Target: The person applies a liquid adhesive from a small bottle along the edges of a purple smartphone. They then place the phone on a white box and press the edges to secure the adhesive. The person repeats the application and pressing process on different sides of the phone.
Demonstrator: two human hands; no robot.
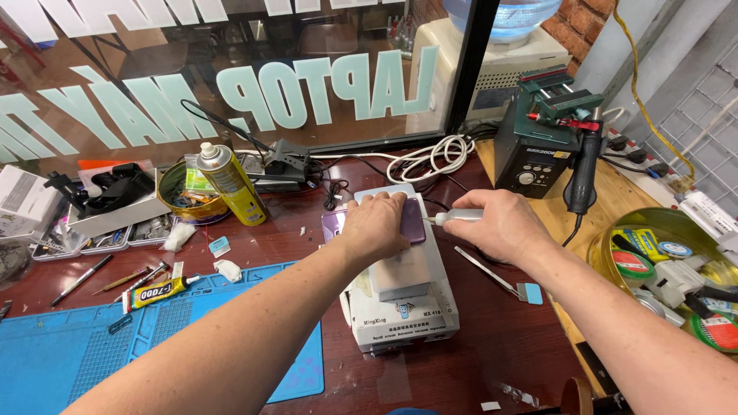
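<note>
A purple phone (412,221) lies across the top of a white box-shaped heating machine (400,311) on the dark red table. My left hand (375,224) presses flat on the phone and covers most of it. My right hand (498,224) grips a slim silver-handled tool (455,217), whose tip touches the phone's right edge.
A blue work mat (69,353) lies at the left with a yellow glue tube (157,292). A yellow spray can (229,184) and a round tin (178,206) stand behind. A black soldering station (530,157), a hot-air handle (584,173), a metal spatula (492,275) and a parts tin (676,269) are at the right.
</note>
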